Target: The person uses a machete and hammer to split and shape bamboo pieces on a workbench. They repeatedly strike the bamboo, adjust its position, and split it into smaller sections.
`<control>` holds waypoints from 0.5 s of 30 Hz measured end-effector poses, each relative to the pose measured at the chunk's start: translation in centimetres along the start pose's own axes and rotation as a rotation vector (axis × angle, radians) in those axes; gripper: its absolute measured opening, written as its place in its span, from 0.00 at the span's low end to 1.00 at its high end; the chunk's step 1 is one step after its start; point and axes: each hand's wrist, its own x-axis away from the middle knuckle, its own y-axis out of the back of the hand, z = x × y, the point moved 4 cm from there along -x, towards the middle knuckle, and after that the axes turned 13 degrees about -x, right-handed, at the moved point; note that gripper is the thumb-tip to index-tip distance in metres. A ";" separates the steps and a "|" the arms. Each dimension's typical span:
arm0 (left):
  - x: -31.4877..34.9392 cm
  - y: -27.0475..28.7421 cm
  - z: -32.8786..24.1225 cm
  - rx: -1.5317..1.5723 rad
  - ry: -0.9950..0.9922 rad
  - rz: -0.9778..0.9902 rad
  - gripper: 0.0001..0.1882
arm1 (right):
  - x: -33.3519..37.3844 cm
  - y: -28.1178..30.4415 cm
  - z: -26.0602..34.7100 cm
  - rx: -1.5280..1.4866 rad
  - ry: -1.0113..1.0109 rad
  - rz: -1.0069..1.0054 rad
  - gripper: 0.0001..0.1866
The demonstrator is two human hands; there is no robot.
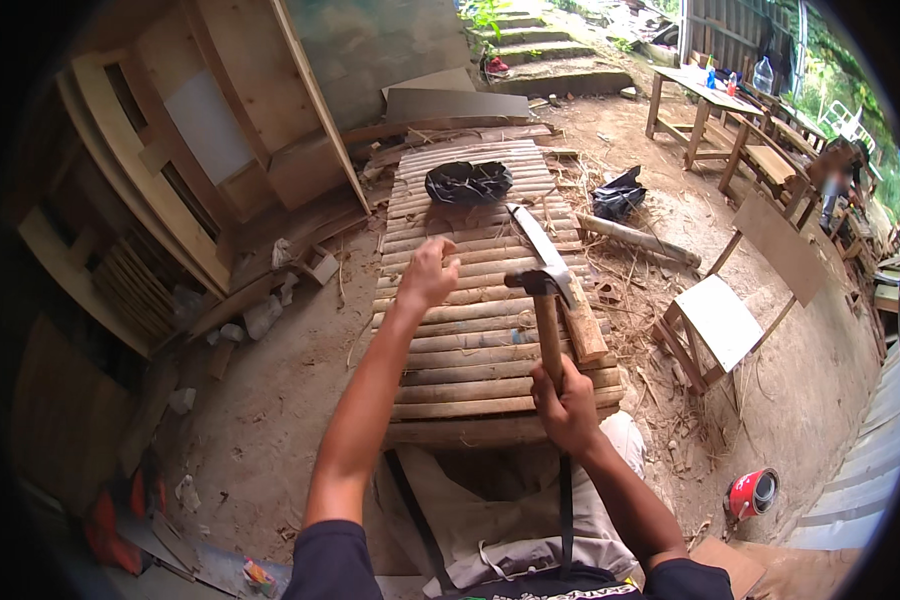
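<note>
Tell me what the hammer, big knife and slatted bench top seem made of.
Hammer: dark, dull head, probably steel; brown handle with a wood-like tone.
Big knife: shiny grey blade suggests steel; the pale, blocky, rough-looking handle suggests bare wood.
Slatted bench top: dull tan, rounded slats, so bamboo or wood; the view can't settle which.

On the desk [450, 365], the machete [555, 258] lies right, handle [588, 337] near, blade [536, 236] far; the bag [468, 183] lies beyond, to its left; the chair [718, 312] stands right of the desk, the can [745, 493] nearer; steps [545, 52] lie far behind.
</note>
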 end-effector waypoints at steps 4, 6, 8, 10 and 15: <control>-5.9 -2.3 3.5 -0.359 0.009 0.000 0.28 | -1.9 -0.6 -1.3 0.039 0.035 -0.048 0.08; -8.9 -3.2 4.2 -0.372 0.011 -0.024 0.34 | -1.9 -0.6 -2.1 0.049 0.003 -0.058 0.09; -10.6 -4.4 4.4 -0.407 0.009 -0.007 0.38 | -1.7 -0.5 -2.6 0.107 -0.012 -0.076 0.11; -12.3 -5.4 4.0 -0.455 -0.011 0.011 0.40 | -1.5 -0.5 -2.6 0.118 0.023 -0.052 0.12; -14.5 -7.9 4.1 -0.516 -0.026 0.252 0.21 | -1.7 -0.5 -2.5 0.083 -0.053 -0.020 0.10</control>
